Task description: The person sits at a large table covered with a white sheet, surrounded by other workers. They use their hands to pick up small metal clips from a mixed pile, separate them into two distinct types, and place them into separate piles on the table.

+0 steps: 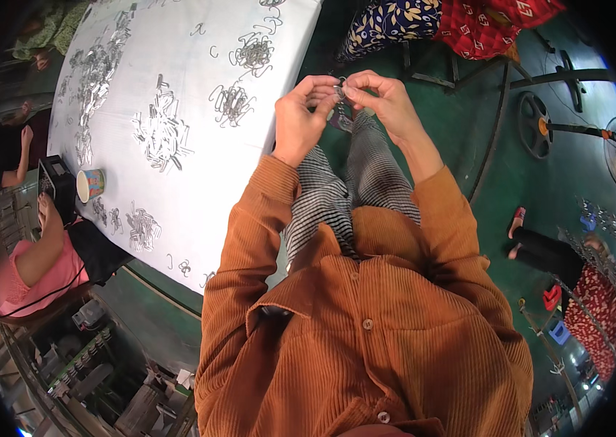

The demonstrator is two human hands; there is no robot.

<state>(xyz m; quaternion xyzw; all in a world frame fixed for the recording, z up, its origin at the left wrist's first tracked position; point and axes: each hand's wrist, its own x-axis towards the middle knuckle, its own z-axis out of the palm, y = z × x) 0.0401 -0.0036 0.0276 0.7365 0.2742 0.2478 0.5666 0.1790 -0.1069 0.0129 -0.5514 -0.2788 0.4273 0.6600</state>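
Note:
Beyond the right edge of the white table, my two hands meet in the air above my legs. My left hand [301, 122] is closed, its thumb and fingers pinching a small shiny metal piece [338, 92]. From the other side my right hand [389, 106] pinches at the same spot, thumb against forefinger. The piece is too small and too covered by fingertips to make out its exact shape. Nearest my left hand on the table lie two heaps of curved wire hooks [231, 106]. Left of them is a pile of flat, silvery metal strips [162, 131].
The white table [206, 197] carries a long spread of metal strips [97, 80] and a paper cup [90, 185]. A black box [57, 183] stands beside a person in pink [46, 266]. Patterned fabric bundles [395, 25], a metal frame and a black wheel [534, 125] are at right.

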